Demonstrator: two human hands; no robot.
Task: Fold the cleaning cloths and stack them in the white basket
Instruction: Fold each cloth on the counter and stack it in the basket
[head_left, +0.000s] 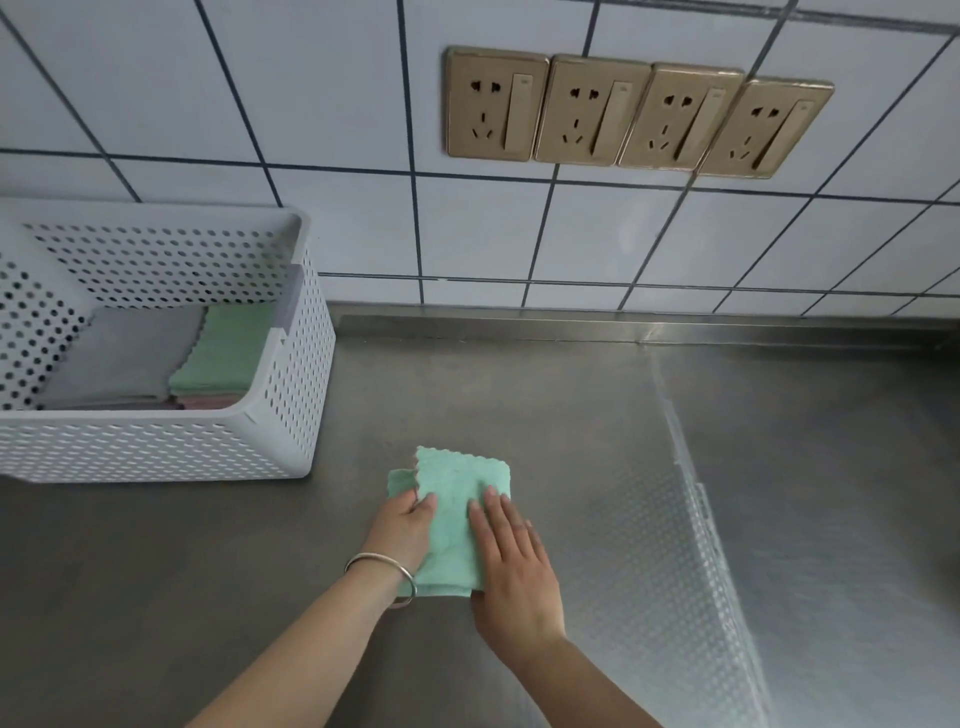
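Note:
A folded mint-green cleaning cloth (457, 499) lies on the steel counter in front of me. My left hand (405, 525) rests on its left edge, thumb on top of the cloth and fingers at the fold. My right hand (511, 556) presses flat on the cloth's right side with straight fingers. The white perforated basket (291, 364) stands at the left by the wall. Inside it lie folded cloths: a grey one (124, 358), a green one (228, 348) and a pink one (208, 401) underneath.
The steel counter (519, 395) runs to a tiled wall with a row of gold sockets (634, 114). A sheet of clear dimpled film (691, 499) covers the counter to the right of the cloth, its edge raised.

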